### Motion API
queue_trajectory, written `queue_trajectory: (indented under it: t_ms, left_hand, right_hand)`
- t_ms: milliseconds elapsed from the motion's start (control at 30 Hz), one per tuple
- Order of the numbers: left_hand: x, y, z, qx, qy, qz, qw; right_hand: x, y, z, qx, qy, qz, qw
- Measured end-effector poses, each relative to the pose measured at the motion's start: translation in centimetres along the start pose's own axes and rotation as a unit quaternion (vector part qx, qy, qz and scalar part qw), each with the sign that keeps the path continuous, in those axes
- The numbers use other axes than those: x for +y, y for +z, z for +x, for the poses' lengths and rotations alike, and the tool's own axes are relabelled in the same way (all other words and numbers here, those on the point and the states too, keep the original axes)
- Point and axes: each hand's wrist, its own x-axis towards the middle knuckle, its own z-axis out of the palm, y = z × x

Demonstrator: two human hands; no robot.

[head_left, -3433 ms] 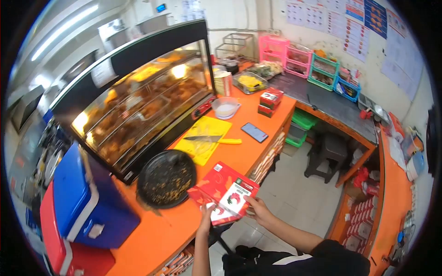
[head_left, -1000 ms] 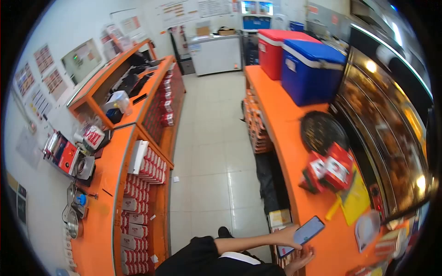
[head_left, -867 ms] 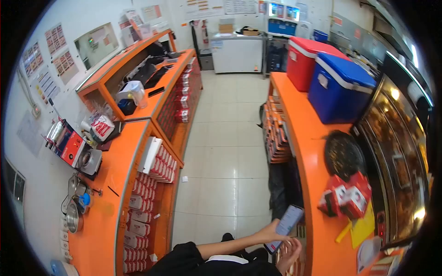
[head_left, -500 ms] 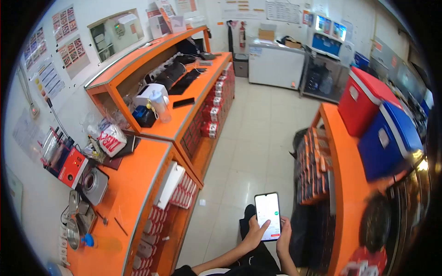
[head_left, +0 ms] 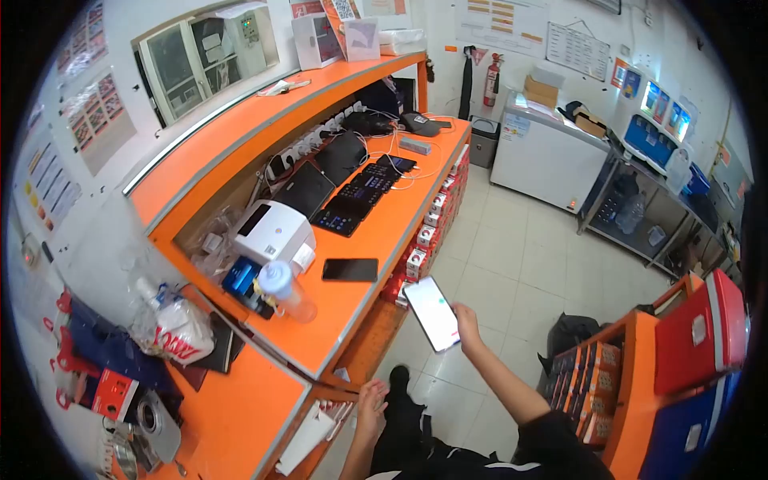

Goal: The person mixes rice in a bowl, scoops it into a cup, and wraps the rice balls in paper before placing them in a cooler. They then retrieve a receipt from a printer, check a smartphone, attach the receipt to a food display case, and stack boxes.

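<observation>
Holding the phone (head_left: 432,314) by its lower end, the right hand (head_left: 466,326) keeps it just off the front edge of the bench (head_left: 344,312), with the screen lit. The grip looks thin (fingers at one end only), so a fuller wrap would likely steady it over the tiled floor (head_left: 520,264). The left hand (head_left: 372,398) hangs open and empty by the bench's lower front edge and could support the free end. A second phone (head_left: 350,270) lies flat on the bench.
</observation>
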Motion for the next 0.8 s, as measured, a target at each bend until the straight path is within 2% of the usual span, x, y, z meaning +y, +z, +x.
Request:
queue_trajectory:
  t_ms: [33,133,167,200,233,267,300,367,433,500,567,633,700,767,800]
  left_hand:
    - [-0.5,-0.6,3.2,0.004,-0.004,0.001,1.000]
    - [0.9,0.0,13.0,0.104,-0.034,-0.044,0.993]
    - [1.5,0.4,16.7,0.109,-0.035,-0.056,0.992]
    - [1.5,0.5,20.6,0.154,0.025,-0.029,0.987]
    - [1.7,0.4,23.2,0.201,0.080,0.005,0.976]
    - [3.7,1.0,25.0,0.213,0.119,-0.004,0.970]
    - [5.0,1.7,26.6,0.221,0.110,-0.004,0.969]
    - [7.5,3.0,29.2,0.298,0.137,-0.036,0.944]
    - [8.8,3.8,30.7,0.313,0.134,0.000,0.940]
    - [9.1,4.3,31.7,0.325,0.246,-0.006,0.913]
    - [11.2,5.4,31.7,0.349,0.224,-0.006,0.910]
    - [12.1,5.1,32.1,0.413,0.199,0.010,0.889]
    - [11.8,3.8,32.8,0.419,0.194,0.027,0.887]
    - [11.9,2.8,32.9,0.422,0.192,0.043,0.885]
    - [12.1,2.6,32.7,0.419,0.189,0.038,0.887]
  right_hand:
    - [-0.2,1.6,3.7,-0.002,0.006,0.000,1.000]
    - [-1.1,6.7,14.9,0.000,-0.033,-0.096,0.995]
    - [-0.8,8.4,18.1,0.000,-0.075,-0.151,0.986]
    - [-0.3,9.7,21.1,-0.004,-0.114,-0.207,0.972]
    - [-0.6,11.1,23.1,-0.017,-0.107,-0.215,0.971]
    - [-1.0,12.5,24.8,-0.060,-0.099,-0.247,0.962]
    - [-1.4,13.6,26.3,-0.100,-0.090,-0.276,0.952]
    - [-0.2,15.7,29.0,-0.206,-0.128,-0.311,0.919]
    - [1.0,17.8,29.1,-0.289,-0.009,-0.297,0.910]
    - [1.9,20.0,26.9,-0.319,-0.015,-0.245,0.915]
    - [1.3,22.3,24.5,-0.319,0.029,-0.195,0.927]
    - [1.4,24.6,22.7,-0.260,-0.019,-0.119,0.958]
    - [1.5,26.9,22.4,-0.249,0.027,-0.106,0.962]
    - [2.1,28.9,22.9,-0.186,-0.085,-0.112,0.972]
    - [2.4,29.6,23.6,-0.228,-0.104,-0.127,0.960]
